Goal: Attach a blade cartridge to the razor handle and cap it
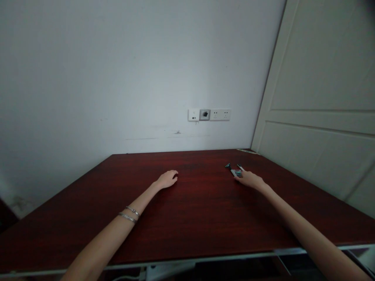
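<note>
My left hand [167, 179] rests palm down on the dark red wooden table [187, 210], fingers loosely curled, holding nothing. Two thin bracelets [129, 214] circle that forearm. My right hand [249, 179] reaches to the far right part of the table. Its fingertips touch a small pale packet [236, 173] lying there. Just beyond the packet lies a small dark razor-like item [228, 166] beside a thin white piece [240, 167]. Whether the fingers grip the packet or merely rest on it is unclear.
A white wall stands behind the table with a row of power sockets [209, 114]. A pale panelled door [322, 109] closes the right side. The table's front edge has a light metal trim [205, 259].
</note>
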### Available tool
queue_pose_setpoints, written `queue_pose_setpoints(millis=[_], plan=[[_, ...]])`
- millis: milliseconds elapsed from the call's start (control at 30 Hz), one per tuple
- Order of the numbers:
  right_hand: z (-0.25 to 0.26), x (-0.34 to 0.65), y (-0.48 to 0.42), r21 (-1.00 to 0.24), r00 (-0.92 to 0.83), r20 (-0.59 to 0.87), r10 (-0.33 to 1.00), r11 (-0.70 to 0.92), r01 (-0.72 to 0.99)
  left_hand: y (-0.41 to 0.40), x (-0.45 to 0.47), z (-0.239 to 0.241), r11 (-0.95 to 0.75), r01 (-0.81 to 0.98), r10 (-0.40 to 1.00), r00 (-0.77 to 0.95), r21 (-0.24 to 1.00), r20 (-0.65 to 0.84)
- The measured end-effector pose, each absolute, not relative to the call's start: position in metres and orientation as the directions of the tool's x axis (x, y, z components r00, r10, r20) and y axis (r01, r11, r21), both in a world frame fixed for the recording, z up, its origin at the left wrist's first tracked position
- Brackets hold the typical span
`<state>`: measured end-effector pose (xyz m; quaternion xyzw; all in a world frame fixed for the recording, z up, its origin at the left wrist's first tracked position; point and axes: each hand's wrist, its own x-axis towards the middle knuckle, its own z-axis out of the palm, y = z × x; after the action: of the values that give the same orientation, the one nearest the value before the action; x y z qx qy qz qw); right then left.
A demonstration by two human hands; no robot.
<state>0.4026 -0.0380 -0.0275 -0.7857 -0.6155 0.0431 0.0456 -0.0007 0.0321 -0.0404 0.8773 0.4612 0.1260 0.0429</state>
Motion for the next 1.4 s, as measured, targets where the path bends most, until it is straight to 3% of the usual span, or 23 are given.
queue_pose_setpoints(millis=[233, 467, 700, 833, 900, 1100, 1233, 1400], plan=[[-0.031, 0.399, -0.037, -0.11, 0.213, 0.002, 0.977, -0.211, 0.971, 0.035, 0.006, -0.029, -0.559, 0.804, 0.829, 0.538, 0.203, 0.151], [-0.025, 0.388, -0.037, -0.279, 0.165, 0.179, 0.97, -0.111, 0.954, 0.032, 0.02, -0.016, -0.572, 0.77, 0.818, 0.509, 0.281, 0.269], [0.002, 0.325, -0.052, -0.344, 0.125, 0.455, 0.882, 0.044, 0.938, 0.014, 0.07, 0.001, -0.572, 0.568, 0.817, 0.46, 0.591, 0.348], [0.014, 0.281, -0.068, -0.302, 0.059, 0.538, 0.841, 0.126, 0.945, -0.001, 0.098, 0.018, -0.399, 0.36, 0.895, 0.353, 0.843, 0.273], [0.018, 0.264, -0.074, -0.264, 0.013, 0.54, 0.842, 0.155, 0.952, -0.008, 0.106, 0.027, -0.35, 0.268, 0.916, 0.299, 0.897, 0.268], [0.023, 0.234, -0.081, -0.139, -0.095, 0.515, 0.852, 0.193, 0.971, -0.024, 0.108, 0.041, -0.369, 0.358, 0.928, 0.193, 0.858, 0.319], [0.021, 0.229, -0.079, -0.149, -0.115, 0.495, 0.861, 0.214, 0.965, -0.02, 0.099, 0.041, -0.426, 0.508, 0.902, 0.174, 0.749, 0.395], [0.022, 0.258, -0.067, -0.154, -0.188, 0.499, 0.846, 0.3, 0.941, 0.001, 0.066, 0.037, -0.337, 0.697, 0.939, 0.199, 0.633, 0.282]])
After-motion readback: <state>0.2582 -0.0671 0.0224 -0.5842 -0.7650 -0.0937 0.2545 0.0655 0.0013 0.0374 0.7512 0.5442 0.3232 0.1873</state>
